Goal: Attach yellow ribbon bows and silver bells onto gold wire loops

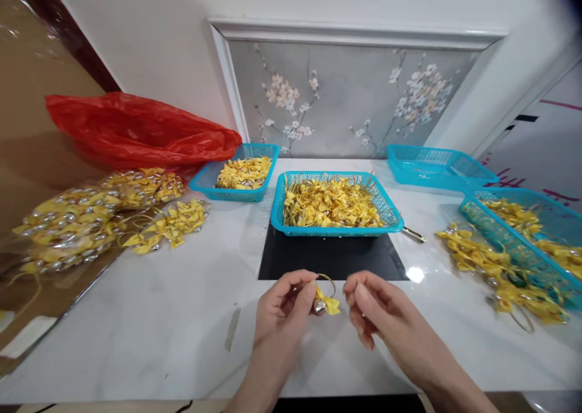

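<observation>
My left hand (286, 307) pinches a small yellow ribbon bow (331, 302) with a silver bell (319, 307). A thin gold cord loop (333, 284) stands up from the bow and curves towards the right. My right hand (379, 310) is just right of the loop, apart from it, its fingers loosely bent and no object visible in them. Beyond both hands, a blue plastic basket (278, 216) heaped with similar yellow bows (334, 202) sits partly on a black mat (327, 258).
Bagged bell bows (68, 225) and a loose cluster (170, 226) lie left, near a red plastic bag (140, 131). A smaller blue basket (200, 185) holds more. Rightward are another bow pile (482, 258), a filled basket (513, 243) and a bare basket (436, 164). A small metal tool (413, 235) lies beside the mat.
</observation>
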The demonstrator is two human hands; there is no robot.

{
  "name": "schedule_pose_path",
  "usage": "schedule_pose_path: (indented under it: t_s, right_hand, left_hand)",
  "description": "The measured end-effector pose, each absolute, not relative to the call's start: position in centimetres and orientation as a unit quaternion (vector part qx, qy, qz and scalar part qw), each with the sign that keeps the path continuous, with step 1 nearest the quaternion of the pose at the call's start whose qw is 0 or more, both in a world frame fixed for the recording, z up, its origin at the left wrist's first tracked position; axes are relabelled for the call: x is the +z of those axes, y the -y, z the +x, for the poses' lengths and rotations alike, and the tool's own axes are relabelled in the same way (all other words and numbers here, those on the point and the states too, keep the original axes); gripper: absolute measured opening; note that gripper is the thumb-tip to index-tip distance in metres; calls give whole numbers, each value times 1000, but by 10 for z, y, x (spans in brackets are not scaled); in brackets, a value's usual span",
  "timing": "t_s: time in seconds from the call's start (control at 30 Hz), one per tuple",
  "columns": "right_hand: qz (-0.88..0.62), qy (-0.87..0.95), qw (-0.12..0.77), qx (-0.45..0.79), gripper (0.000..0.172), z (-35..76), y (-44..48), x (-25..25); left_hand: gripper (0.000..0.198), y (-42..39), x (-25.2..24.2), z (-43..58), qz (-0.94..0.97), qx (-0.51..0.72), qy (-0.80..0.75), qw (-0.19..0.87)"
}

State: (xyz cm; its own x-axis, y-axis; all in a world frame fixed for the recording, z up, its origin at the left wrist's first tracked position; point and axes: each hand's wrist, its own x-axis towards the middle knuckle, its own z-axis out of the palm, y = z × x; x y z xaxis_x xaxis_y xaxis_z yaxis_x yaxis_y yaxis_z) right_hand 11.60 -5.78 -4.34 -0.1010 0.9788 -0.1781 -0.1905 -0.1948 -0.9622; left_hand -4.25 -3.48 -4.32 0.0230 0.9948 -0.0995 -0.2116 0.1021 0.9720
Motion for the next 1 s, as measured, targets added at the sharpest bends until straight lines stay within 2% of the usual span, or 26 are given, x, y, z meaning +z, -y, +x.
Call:
schedule_pose_path:
  t_s: [0.1,0.23,0.33,0.47,0.6,0.8,0.9,1.0]
  right_hand:
    - [-493,480,414,596,32,112,66,-42]
    - [-490,503,406,585,34,109,64,-35]
    - [-475,490,422,597,37,107,62,-32]
    - [-456,416,478,625,34,103,63,-38]
    - [-436,352,526,639,30,100,65,-48]
    - [-461,388,543,586,28,104,65,-50]
    - [-540,479,515,463,32,119,61,-51]
    - [-674,548,451,205,33,158,53,-53]
  left_hand:
    - [5,35,-40,-41,421,519,-485,564]
    - [14,36,-41,-42,429,510,-485,566]
    - [27,37,-44,-44,406,513,-460,600]
    - [27,38,-45,-46,404,512,-408,639]
    - [24,38,-41,-46,464,474,-417,621]
    - [24,39,-35,-41,473,477,-469,574]
    - [25,39,-33,-40,482,467,-498,549]
    - [31,35,-36,-41,493,455,-523,526]
